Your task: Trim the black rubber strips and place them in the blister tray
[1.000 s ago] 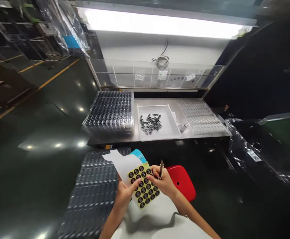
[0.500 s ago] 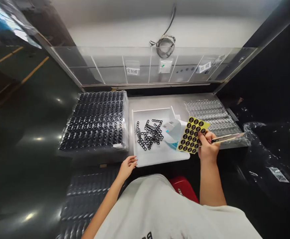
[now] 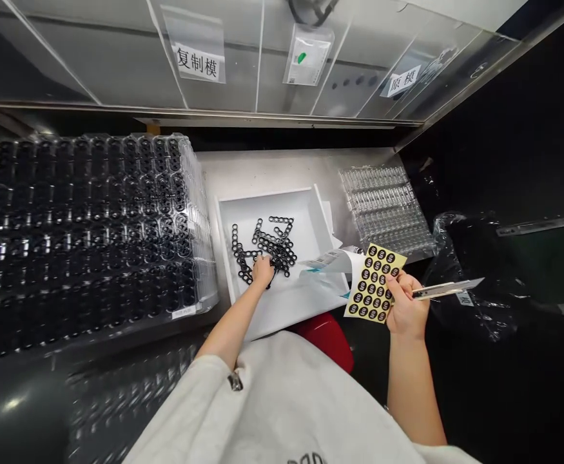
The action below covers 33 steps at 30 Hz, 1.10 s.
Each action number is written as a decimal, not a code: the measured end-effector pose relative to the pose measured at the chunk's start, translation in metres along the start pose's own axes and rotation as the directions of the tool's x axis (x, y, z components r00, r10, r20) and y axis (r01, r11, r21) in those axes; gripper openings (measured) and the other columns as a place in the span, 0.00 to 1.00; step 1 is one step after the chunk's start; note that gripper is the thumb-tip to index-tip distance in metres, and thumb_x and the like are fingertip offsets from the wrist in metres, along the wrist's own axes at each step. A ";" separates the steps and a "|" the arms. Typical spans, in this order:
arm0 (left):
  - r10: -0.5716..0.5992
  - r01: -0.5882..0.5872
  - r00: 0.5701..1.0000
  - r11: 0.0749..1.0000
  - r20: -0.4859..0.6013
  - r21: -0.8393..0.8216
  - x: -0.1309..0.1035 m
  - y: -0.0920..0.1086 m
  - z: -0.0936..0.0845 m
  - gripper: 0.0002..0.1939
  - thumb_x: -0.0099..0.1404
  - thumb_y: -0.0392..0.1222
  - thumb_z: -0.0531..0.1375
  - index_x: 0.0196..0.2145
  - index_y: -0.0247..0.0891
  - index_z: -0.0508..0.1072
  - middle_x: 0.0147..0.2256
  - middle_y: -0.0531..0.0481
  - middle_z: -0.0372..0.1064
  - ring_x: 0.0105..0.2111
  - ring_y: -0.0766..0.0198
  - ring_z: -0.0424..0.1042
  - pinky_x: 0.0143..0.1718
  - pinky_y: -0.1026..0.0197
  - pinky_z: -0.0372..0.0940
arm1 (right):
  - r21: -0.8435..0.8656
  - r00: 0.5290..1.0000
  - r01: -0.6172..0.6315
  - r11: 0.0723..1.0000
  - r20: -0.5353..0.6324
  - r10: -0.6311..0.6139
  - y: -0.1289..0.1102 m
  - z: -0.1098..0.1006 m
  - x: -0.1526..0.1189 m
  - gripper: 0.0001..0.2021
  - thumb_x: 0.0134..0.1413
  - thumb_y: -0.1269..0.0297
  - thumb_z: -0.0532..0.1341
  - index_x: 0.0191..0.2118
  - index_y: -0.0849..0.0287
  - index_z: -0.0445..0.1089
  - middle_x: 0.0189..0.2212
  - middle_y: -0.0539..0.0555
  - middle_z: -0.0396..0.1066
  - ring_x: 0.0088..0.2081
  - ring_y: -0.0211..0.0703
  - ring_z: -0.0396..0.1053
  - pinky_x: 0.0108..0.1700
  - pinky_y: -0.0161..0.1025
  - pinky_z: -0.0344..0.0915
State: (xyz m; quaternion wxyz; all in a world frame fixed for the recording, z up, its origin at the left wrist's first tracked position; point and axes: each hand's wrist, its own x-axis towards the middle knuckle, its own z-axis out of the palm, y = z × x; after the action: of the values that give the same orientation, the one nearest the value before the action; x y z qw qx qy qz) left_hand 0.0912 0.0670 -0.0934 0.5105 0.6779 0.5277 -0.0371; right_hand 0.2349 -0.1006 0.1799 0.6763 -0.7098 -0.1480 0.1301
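Observation:
My left hand [image 3: 263, 270] reaches into a white tray [image 3: 305, 312], its fingers curled down at a black strip of joined rings [image 3: 269, 281] on the edge of a loose pile. Its fingertips are partly hidden. More black ring strips [image 3: 282, 248] lie tangled in the tray beyond it. My right hand [image 3: 407, 303] is closed on a yellow sticker sheet [image 3: 371, 290] with round black labels and on a utility knife [image 3: 448, 288], whose blade points right. White and teal backing paper [image 3: 336, 263] curls beside the sheet, over the tray's right side.
Stacked clear trays of black parts [image 3: 93, 225] stand left of the white tray. A stack of clear plastic trays [image 3: 388, 206] is at the right. A clear panel with labels [image 3: 199, 64] spans the back; a red seat [image 3: 325, 341] shows below the tray.
My left hand has moved from the tray's near left corner into the pile of ring strips. The right hand still holds sheet and knife. The view has shifted closer and downward.

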 end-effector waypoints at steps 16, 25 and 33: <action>0.325 -0.327 0.944 0.943 -0.051 -0.064 -0.052 -0.011 -0.039 0.06 0.62 0.31 0.58 0.29 0.39 0.69 0.37 0.49 0.67 0.36 0.61 0.67 0.39 0.60 0.62 | -0.083 0.989 -0.015 0.996 0.143 0.026 0.030 0.023 0.026 0.30 0.42 0.61 0.72 0.19 0.58 0.45 0.23 0.45 0.57 0.30 0.34 0.59 0.35 0.33 0.59; 0.281 -0.340 0.930 0.903 -0.238 -0.261 -0.073 -0.018 -0.071 0.04 0.56 0.33 0.63 0.26 0.38 0.71 0.31 0.51 0.65 0.31 0.63 0.67 0.38 0.60 0.64 | -0.228 0.927 0.018 0.974 0.368 0.069 0.059 0.045 0.048 0.28 0.48 0.54 0.68 0.21 0.56 0.43 0.25 0.46 0.56 0.32 0.37 0.60 0.38 0.36 0.60; 0.085 -0.275 0.908 0.859 -0.409 -0.431 -0.153 -0.051 -0.096 0.09 0.57 0.47 0.64 0.29 0.38 0.73 0.32 0.49 0.69 0.33 0.61 0.70 0.38 0.59 0.66 | -0.689 0.859 0.001 0.724 0.372 0.352 0.190 0.072 0.054 0.14 0.60 0.55 0.62 0.33 0.62 0.68 0.32 0.50 0.69 0.33 0.37 0.68 0.38 0.40 0.68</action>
State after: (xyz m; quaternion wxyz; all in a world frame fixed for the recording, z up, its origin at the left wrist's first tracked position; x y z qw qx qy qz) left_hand -0.0615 0.0291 0.0088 0.5526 0.5714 0.5413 0.2741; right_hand 0.2638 -0.0210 -0.0130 0.3020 -0.8599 -0.2763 0.3051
